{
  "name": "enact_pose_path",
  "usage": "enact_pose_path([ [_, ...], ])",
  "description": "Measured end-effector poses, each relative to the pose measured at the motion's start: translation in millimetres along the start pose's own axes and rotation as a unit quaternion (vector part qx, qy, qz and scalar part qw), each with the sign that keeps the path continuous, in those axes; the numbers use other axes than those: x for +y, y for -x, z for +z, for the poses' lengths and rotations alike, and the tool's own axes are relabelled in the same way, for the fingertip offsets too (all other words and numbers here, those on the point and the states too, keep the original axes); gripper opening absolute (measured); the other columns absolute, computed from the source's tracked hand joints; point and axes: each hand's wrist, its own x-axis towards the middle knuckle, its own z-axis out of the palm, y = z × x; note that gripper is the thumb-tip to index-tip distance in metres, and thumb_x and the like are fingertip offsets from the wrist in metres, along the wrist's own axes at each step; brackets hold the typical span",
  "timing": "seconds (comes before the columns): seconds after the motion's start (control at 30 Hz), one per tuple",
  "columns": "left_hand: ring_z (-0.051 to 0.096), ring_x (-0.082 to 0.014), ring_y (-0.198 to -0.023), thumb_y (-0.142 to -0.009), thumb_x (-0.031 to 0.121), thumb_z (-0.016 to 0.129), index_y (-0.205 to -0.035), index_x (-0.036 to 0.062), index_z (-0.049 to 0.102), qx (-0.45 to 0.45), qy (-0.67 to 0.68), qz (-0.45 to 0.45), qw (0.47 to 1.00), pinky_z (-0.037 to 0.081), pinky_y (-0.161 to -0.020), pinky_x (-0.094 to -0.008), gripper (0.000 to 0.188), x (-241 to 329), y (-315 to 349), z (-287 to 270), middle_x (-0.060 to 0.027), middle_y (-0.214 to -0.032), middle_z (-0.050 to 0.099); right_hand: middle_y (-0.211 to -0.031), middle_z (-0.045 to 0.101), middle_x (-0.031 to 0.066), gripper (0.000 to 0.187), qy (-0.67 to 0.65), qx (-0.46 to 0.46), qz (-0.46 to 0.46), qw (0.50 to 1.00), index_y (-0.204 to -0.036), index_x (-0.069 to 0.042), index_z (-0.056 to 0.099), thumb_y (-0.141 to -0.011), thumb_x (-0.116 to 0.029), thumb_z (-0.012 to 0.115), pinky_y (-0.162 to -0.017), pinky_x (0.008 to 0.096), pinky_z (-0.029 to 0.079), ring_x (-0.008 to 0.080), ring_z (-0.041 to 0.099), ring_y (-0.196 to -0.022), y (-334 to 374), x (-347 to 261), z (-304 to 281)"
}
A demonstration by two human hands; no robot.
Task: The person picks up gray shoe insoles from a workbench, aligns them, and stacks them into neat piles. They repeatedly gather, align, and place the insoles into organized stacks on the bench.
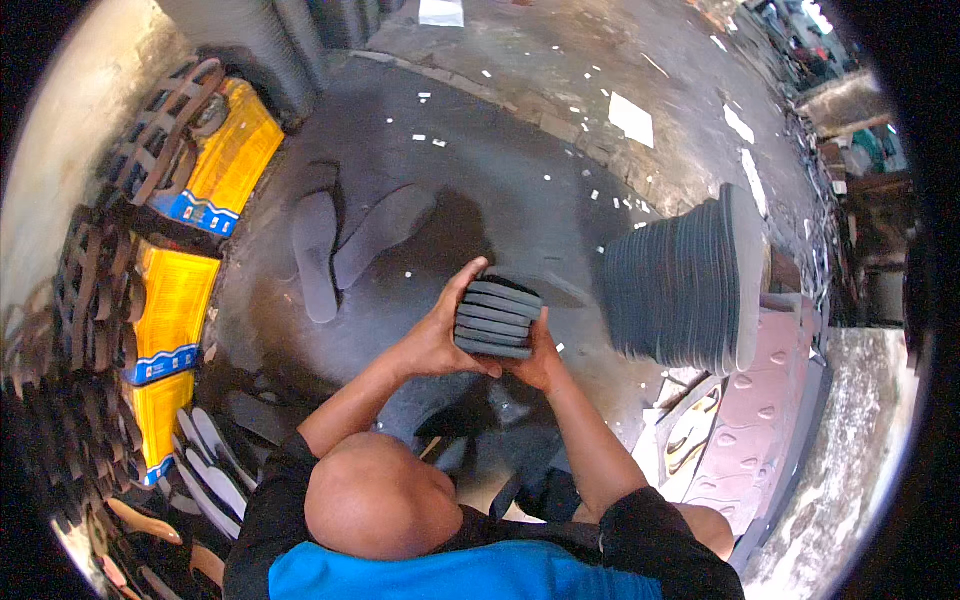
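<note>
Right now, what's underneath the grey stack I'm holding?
Your left hand and right hand hold the grey stack; dark floor shows beyond. What's directly beneath is covered.

Can read no word or number anywhere. Can make out only rows of tiny print on the yellow faces of the upper package (238,145) and the middle package (178,290) at left, plus small pale marks along their blue bands (162,364); cannot decipher any, too fine and blurred.
</note>
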Motion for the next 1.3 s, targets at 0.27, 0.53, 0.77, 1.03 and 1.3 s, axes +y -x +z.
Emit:
enact_pose_path([
  [0.27,0.033,-0.0395,-0.147,-0.071,0.037,0.089,-0.152,0.0088,0.041,0.073,-0.241,-0.078,0.965,0.031,-0.12,-0.0476,0.098,-49.6,24.7,-61.3,-0.0216,-0.157,0.039,-0.147,0.048,0.02,0.103,0.274,0.151,-0.02,0.95,-0.148,0.001,0.035,-0.07,-0.032,0.094,-0.113,0.0409,0.043,0.0307,0.05,-0.134,30.9,-52.4,11.2],
  [0.53,0.045,-0.046,-0.132,-0.073,0.023,0.085,-0.152,0.0017,0.033,0.42,-0.381,-0.379,0.731,0.04,-0.111,-0.0523,0.097,-87.6,60.5,-157.3,-0.0267,-0.144,0.048,-0.134,0.054,0.0191,0.099,0.616,0.257,0.007,0.745,-0.136,0.002,0.045,-0.064,-0.049,0.09,-0.109,0.0478,0.037,0.0366,0.048,-0.129,-9.9,-41.1,3.0],
  [0.77,0.046,-0.0446,-0.133,-0.07,0.016,0.083,-0.153,0.0144,0.036,0.331,-0.462,-0.301,0.765,0.041,-0.111,-0.0526,0.096,-104.4,49.7,-233.5,-0.0208,-0.146,0.049,-0.136,0.054,0.0189,0.103,0.618,0.265,-0.042,0.739,-0.139,0.002,0.043,-0.064,-0.053,0.088,-0.109,0.0493,0.035,0.0356,0.048,-0.128,-13.1,-14.2,-8.9],
  [1.03,0.05,-0.0411,-0.132,-0.07,0.025,0.088,-0.146,0.0155,0.049,0.171,-0.367,-0.153,0.902,0.041,-0.111,-0.0496,0.085,-91.4,13.9,-168.2,-0.0216,-0.143,0.054,-0.132,0.056,0.0197,0.105,0.587,0.23,-0.023,0.776,-0.142,0.001,0.042,-0.065,-0.052,0.088,-0.105,0.0496,0.039,0.0351,0.051,-0.125,-10.5,-35.5,1.3],
  [1.3,0.06,-0.0438,-0.119,-0.078,0.025,0.085,-0.146,0.0035,0.044,0.223,-0.388,-0.221,0.866,0.049,-0.1,-0.0477,0.082,-80.8,0.5,-127.9,-0.027,-0.127,0.062,-0.14,0.049,0.0364,0.121,0.291,0.148,-0.019,0.945,-0.145,0.013,0.035,-0.063,-0.055,0.091,-0.116,0.044,0.036,0.042,0.048,-0.135,81.0,-207.9,-16.3],
])
